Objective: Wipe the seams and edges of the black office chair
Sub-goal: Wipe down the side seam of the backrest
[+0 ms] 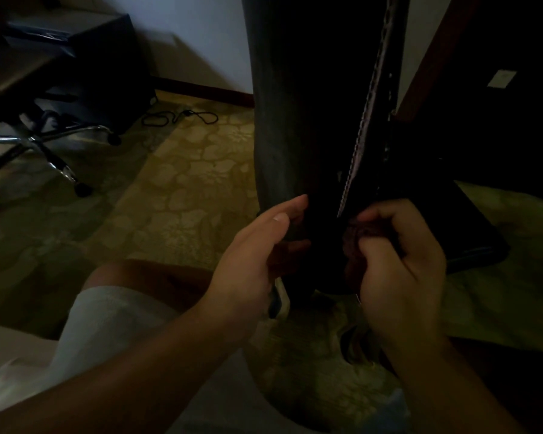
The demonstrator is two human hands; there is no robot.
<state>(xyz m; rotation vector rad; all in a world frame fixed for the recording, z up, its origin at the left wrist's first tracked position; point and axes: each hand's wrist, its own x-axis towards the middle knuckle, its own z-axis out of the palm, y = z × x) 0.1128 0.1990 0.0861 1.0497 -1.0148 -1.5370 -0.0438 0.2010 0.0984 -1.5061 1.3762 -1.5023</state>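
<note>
The black office chair [311,104] fills the upper middle of the dim head view, seen edge-on, with a pale stitched seam [362,126] running down its side. My right hand [402,264] grips a dark reddish cloth [362,238] bunched against the chair at the lower end of that seam. My left hand [257,245] holds the chair's lower left edge, with the thumb and fingers curled round the edge. The chair's lower part behind both hands is too dark to make out.
A second office chair with a chrome star base [38,145] stands at the left under a desk. A black cable [182,117] lies on the patterned carpet [185,198] near the wall. My knee in light clothing [107,311] is at the lower left.
</note>
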